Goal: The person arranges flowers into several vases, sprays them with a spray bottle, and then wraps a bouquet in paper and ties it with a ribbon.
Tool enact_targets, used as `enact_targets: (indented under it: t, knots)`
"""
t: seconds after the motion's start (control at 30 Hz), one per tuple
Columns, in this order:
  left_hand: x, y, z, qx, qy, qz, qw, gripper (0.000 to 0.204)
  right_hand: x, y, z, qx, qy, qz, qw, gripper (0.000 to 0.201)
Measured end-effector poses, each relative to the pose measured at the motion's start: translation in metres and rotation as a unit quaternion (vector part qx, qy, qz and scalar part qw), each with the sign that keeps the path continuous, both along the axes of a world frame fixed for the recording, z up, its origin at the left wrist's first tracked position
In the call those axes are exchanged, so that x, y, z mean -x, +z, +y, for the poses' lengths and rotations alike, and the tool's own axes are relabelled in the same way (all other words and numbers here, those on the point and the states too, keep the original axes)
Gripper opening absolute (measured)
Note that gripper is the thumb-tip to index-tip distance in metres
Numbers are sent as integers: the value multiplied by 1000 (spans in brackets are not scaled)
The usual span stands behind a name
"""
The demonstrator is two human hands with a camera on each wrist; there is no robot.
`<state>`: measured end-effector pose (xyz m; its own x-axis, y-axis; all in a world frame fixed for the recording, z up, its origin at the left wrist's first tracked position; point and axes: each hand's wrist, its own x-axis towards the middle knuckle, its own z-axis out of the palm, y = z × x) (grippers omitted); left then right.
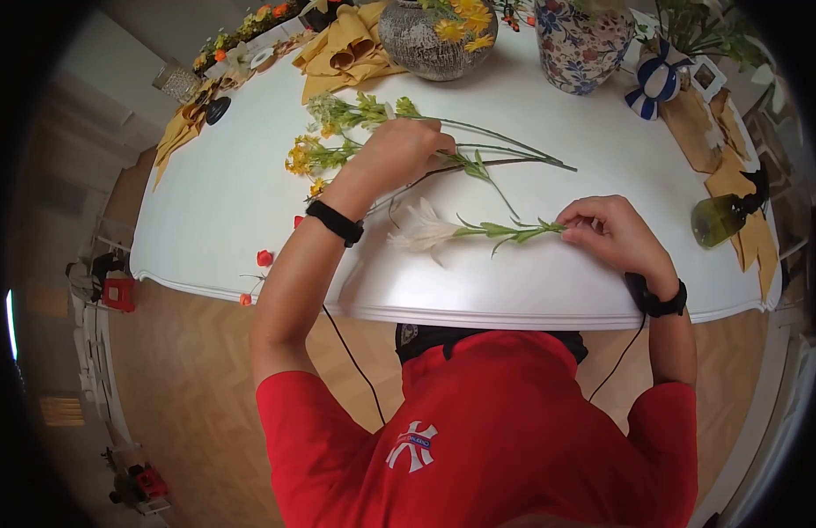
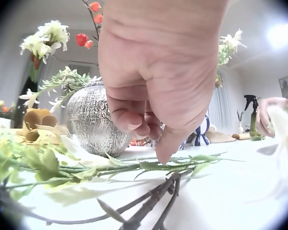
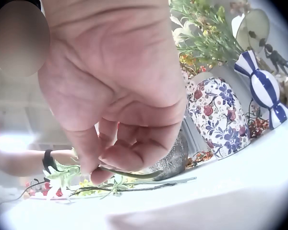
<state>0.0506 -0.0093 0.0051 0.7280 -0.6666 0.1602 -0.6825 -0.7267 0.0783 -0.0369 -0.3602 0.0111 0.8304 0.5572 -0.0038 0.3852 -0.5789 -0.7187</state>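
In the head view the right hand [image 1: 615, 231] pinches the green stem of a white lily [image 1: 426, 231], whose bloom points left over the table's near part. The left hand [image 1: 399, 151] is over a bunch of stems lying on the table, among them yellow flowers [image 1: 301, 157] and a leafy green spray [image 1: 338, 111]. In the left wrist view the thumb and bent fingers of the left hand [image 2: 158, 81] are at the green stems [image 2: 134, 166], above a brown branch [image 2: 151, 203]. The right wrist view shows the right hand [image 3: 120, 91] with the stem [image 3: 134, 174] between thumb and fingers.
Along the far side of the white table [image 1: 214, 202] stand a grey textured vase [image 1: 430, 44], a floral vase [image 1: 577, 48] and a blue-striped ornament [image 1: 659, 81]. A green spray bottle [image 1: 718, 220] is at right; yellow cloth [image 1: 342, 57] lies at the back. Red blossoms [image 1: 264, 258] lie near the left front edge.
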Motion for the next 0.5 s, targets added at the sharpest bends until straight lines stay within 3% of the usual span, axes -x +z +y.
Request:
enact_targets:
  t: [0.13,0.3,0.4,0.5]
  knots:
    - [-5,-11,-9,-45,-5,-35,998,17,-6,-5,11,-24,4,19,1000,21]
    - [-9,-3,-8,9,-21,-11,1000,14,-8,-3,15,3,1,-24,1000,20]
    - [-14,14,-8,49,-15,11,999,12,-3,8,17,16,14,-85,996,15]
    - [-13,34,-11,65,-7,17,998,11,-5,-2,19,-27,4,-266,964,9]
